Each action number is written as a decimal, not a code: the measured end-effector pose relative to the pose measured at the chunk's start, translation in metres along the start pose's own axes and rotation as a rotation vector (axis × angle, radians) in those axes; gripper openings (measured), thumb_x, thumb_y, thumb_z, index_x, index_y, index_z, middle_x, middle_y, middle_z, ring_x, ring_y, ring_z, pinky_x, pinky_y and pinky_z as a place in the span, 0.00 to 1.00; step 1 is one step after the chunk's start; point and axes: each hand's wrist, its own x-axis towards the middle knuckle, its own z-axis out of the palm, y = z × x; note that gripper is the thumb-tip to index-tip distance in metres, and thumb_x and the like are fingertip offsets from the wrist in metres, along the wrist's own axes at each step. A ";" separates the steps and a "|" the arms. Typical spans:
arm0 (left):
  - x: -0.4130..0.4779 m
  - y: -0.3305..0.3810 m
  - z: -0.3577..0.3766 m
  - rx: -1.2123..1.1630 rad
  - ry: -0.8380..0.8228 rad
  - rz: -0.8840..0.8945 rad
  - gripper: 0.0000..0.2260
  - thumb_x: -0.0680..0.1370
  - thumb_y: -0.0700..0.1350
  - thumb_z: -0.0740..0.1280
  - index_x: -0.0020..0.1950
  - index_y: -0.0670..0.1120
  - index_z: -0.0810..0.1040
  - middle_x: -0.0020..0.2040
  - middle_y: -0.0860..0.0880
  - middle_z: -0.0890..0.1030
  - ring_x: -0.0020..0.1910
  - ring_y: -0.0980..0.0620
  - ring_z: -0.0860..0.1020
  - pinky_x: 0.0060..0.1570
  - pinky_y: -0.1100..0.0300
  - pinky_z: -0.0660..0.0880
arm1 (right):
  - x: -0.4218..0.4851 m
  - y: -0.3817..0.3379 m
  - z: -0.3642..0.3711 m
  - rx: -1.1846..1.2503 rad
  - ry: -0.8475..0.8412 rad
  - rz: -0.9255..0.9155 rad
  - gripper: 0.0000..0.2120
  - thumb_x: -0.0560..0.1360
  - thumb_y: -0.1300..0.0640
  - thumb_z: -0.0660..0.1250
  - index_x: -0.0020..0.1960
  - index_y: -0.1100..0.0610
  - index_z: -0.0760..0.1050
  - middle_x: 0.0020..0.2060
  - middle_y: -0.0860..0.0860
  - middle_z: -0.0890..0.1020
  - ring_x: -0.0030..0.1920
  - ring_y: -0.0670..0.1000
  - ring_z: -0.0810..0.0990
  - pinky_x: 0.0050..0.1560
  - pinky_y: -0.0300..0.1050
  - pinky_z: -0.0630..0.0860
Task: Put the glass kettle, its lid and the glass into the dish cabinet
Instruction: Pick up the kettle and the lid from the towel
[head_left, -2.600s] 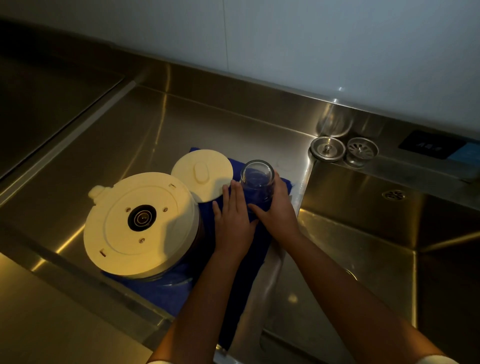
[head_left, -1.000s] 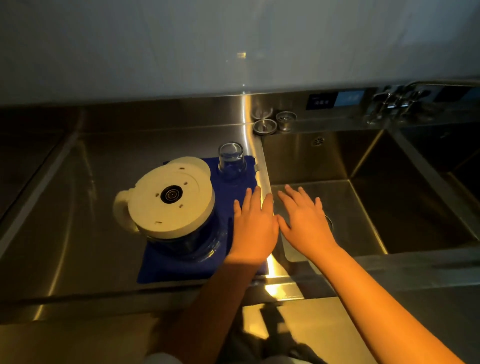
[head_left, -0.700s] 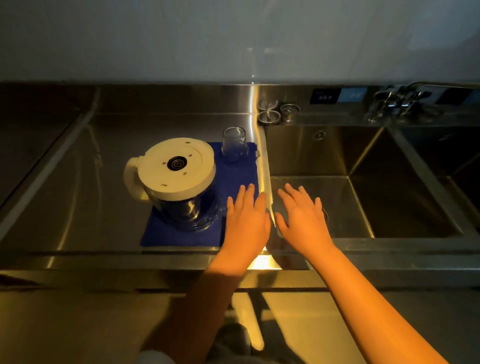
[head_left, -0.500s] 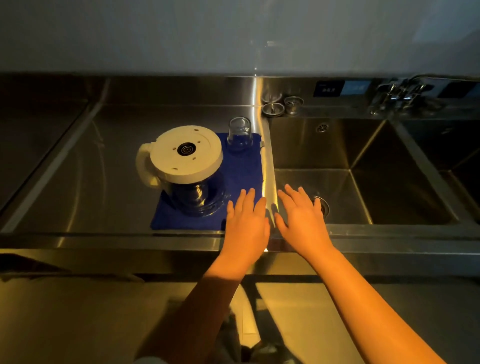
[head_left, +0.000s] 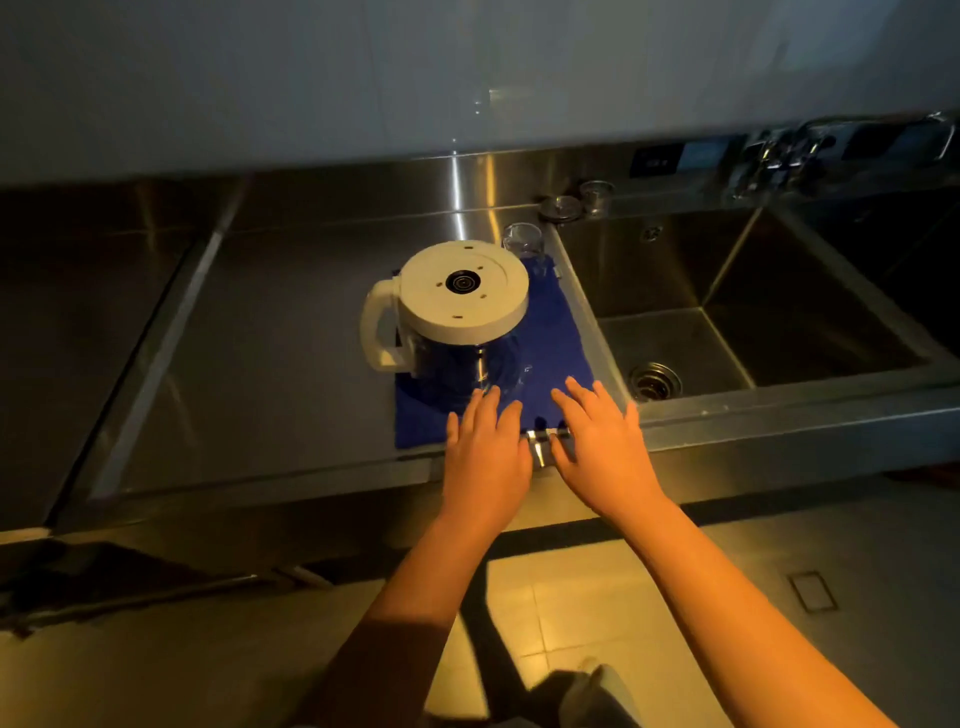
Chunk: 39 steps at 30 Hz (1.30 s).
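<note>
The glass kettle stands upside down on a blue cloth, its cream base up and its handle to the left. Behind it, at the cloth's far corner, stands the clear glass. The kettle hides the lid. My left hand and my right hand hover flat, fingers spread, over the cloth's near edge and the counter's front rim. Neither hand holds anything.
A steel sink with a drain lies right of the cloth. Two strainer plugs sit on the back ledge, a tap at far right. A white wall panel hangs above the counter.
My right hand has let go of the glass. Both hands have drawn back to the counter's front edge, and my view has pulled away from the counter.
</note>
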 end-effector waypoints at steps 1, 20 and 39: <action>-0.004 -0.013 -0.006 0.004 -0.001 0.010 0.21 0.81 0.45 0.54 0.75 0.47 0.57 0.77 0.47 0.52 0.75 0.49 0.46 0.72 0.50 0.44 | -0.002 -0.014 0.004 0.007 0.004 0.012 0.26 0.79 0.51 0.57 0.75 0.52 0.53 0.75 0.51 0.54 0.75 0.54 0.48 0.72 0.58 0.47; -0.047 -0.087 -0.043 0.062 -0.006 0.101 0.23 0.82 0.47 0.54 0.76 0.48 0.53 0.77 0.48 0.50 0.76 0.49 0.45 0.72 0.50 0.43 | -0.026 -0.107 0.018 -0.008 0.049 0.097 0.27 0.79 0.49 0.58 0.75 0.51 0.53 0.75 0.50 0.55 0.75 0.54 0.49 0.72 0.56 0.47; -0.036 -0.087 -0.049 0.107 0.032 0.116 0.23 0.81 0.46 0.54 0.76 0.48 0.53 0.77 0.47 0.49 0.76 0.48 0.44 0.72 0.51 0.43 | -0.019 -0.110 0.017 0.000 0.059 0.064 0.27 0.79 0.50 0.58 0.75 0.50 0.51 0.75 0.50 0.54 0.75 0.53 0.47 0.72 0.56 0.46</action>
